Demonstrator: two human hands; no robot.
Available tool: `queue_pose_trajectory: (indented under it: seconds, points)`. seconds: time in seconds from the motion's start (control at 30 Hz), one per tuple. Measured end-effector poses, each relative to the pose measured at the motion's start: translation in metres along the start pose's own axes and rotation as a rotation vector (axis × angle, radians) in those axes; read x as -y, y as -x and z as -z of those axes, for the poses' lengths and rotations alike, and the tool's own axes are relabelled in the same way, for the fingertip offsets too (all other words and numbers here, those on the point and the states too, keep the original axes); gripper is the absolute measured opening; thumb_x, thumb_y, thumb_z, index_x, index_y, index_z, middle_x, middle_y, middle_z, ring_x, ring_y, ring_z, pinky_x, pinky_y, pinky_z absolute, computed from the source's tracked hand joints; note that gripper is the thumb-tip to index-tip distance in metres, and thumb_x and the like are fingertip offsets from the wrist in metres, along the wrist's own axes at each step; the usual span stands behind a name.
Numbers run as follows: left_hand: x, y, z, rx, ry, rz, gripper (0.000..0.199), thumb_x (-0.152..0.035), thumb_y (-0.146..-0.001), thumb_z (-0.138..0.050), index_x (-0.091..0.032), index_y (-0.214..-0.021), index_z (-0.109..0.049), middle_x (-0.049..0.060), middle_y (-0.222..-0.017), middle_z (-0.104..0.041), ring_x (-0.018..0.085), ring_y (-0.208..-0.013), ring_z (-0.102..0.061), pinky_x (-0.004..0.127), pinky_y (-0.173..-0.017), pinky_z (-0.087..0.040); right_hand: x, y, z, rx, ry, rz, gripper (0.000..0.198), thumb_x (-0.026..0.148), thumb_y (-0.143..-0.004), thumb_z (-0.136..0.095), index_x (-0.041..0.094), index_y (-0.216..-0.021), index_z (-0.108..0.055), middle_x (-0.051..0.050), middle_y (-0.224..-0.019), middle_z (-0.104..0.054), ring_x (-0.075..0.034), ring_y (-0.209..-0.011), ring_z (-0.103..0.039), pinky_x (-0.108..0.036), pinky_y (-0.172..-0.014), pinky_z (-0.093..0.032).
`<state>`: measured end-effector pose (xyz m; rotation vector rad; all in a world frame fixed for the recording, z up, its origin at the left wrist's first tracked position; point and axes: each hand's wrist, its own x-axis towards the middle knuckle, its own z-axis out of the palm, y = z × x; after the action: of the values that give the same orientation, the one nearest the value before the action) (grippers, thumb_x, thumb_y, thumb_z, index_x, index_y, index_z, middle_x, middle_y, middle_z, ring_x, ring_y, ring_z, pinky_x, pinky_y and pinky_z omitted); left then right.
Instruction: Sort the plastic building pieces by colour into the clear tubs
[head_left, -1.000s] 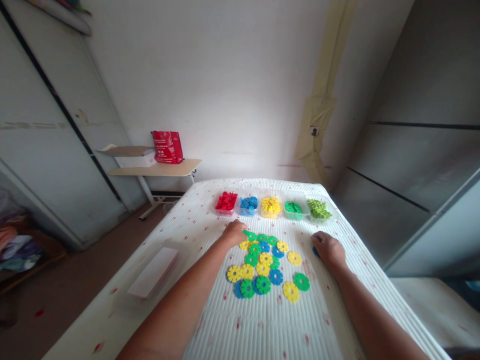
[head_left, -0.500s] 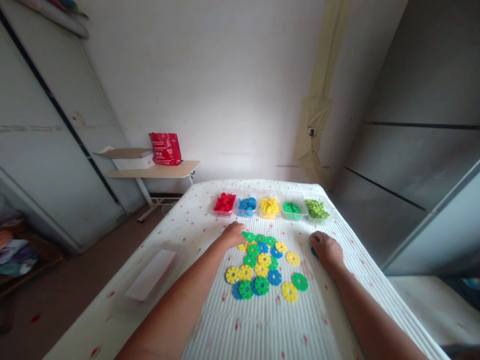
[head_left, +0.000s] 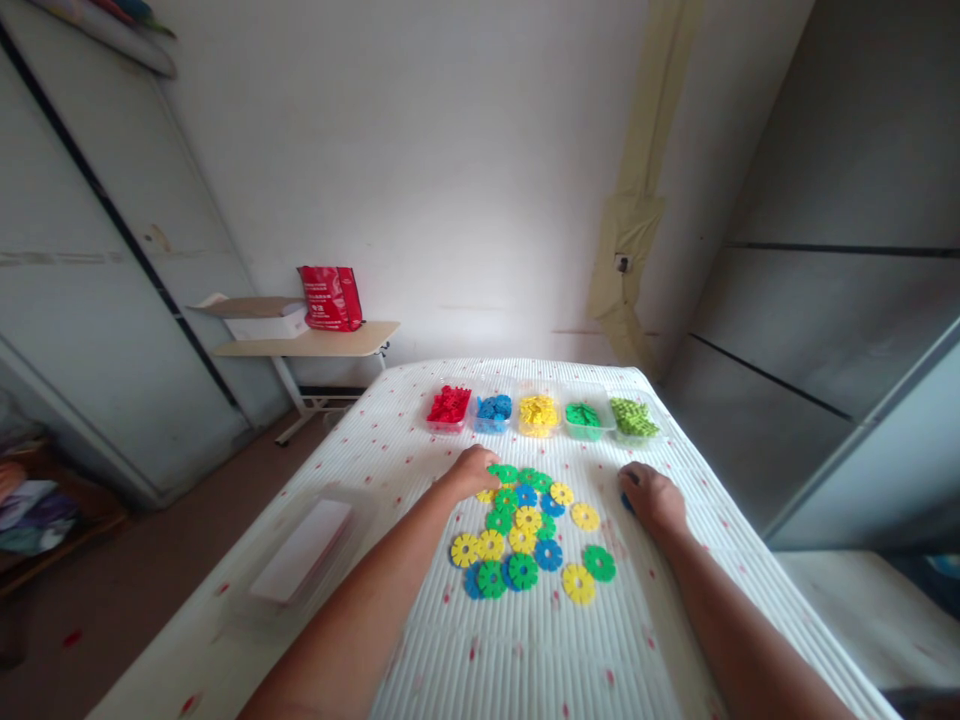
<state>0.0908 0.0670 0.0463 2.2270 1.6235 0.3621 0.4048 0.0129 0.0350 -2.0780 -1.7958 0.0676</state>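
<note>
Notched plastic discs in green, yellow and blue lie in a loose, partly overlapping group on the table. At the far left edge of this group is my left hand (head_left: 472,472), its fingers closed at the edge of a green disc (head_left: 493,470); the fingertips are partly hidden. A second green disc (head_left: 508,474) lies right beside it. Over to the right, my right hand (head_left: 654,495) rests on the tablecloth with curled fingers around a blue disc (head_left: 628,503), only part of which shows. Closest to that hand is a loose yellow disc (head_left: 585,516).
Behind the discs stands a row of clear tubs: red (head_left: 450,408), blue (head_left: 493,411), yellow (head_left: 538,413), green (head_left: 584,418) and light green pieces (head_left: 634,418). A clear container with a white slab (head_left: 304,550) lies left. A side table (head_left: 322,342) holds a red bag (head_left: 331,298).
My left hand has shifted slightly to the right, and the green discs at its fingertips have slid right with it. My right hand has stayed in place.
</note>
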Motion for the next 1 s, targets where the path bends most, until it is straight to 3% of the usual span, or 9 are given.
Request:
queue_pose_trajectory:
  seconds: [0.33,0.57,0.83,1.0]
  points:
    - [-0.017,-0.008,-0.002,0.064,-0.087,-0.066,0.024,-0.014,-0.057,-0.064,-0.016,-0.081,-0.068,0.003,-0.086,-0.06,0.016,-0.079,-0.058,0.021,-0.068,-0.044,0.0,0.0,0.0,-0.004,-0.005,0.003,0.024,0.027,-0.082,-0.041,0.02,-0.082,-0.064,-0.004,-0.088,-0.065,-0.014,-0.072,-0.054,-0.022,-0.055,-0.028]
    - [-0.018,-0.002,0.001,0.041,-0.141,-0.099,0.017,-0.016,-0.057,-0.062,-0.016,-0.073,-0.066,0.004,-0.082,-0.061,0.017,-0.075,-0.058,0.022,-0.066,-0.043,0.0,0.0,0.001,0.004,-0.009,0.005,0.024,0.028,-0.082,-0.041,0.021,-0.083,-0.064,-0.004,-0.09,-0.065,-0.014,-0.073,-0.054,-0.022,-0.054,-0.027]
    - [-0.02,-0.008,0.0,-0.023,-0.089,-0.119,0.036,-0.026,-0.065,-0.059,-0.019,-0.1,-0.064,0.003,-0.096,-0.061,0.016,-0.085,-0.057,0.021,-0.074,-0.044,0.001,0.001,0.001,0.003,-0.005,-0.002,0.023,0.028,-0.082,-0.041,0.021,-0.082,-0.064,-0.004,-0.089,-0.065,-0.014,-0.072,-0.055,-0.022,-0.053,-0.026]
    - [-0.035,-0.012,-0.007,0.028,-0.094,-0.116,0.023,-0.025,-0.055,-0.066,-0.017,-0.076,-0.068,0.005,-0.094,-0.061,0.019,-0.085,-0.058,0.023,-0.074,-0.045,0.002,0.002,0.003,0.012,-0.009,-0.004,0.024,0.028,-0.082,-0.041,0.021,-0.082,-0.063,-0.004,-0.089,-0.065,-0.014,-0.073,-0.054,-0.022,-0.054,-0.026]
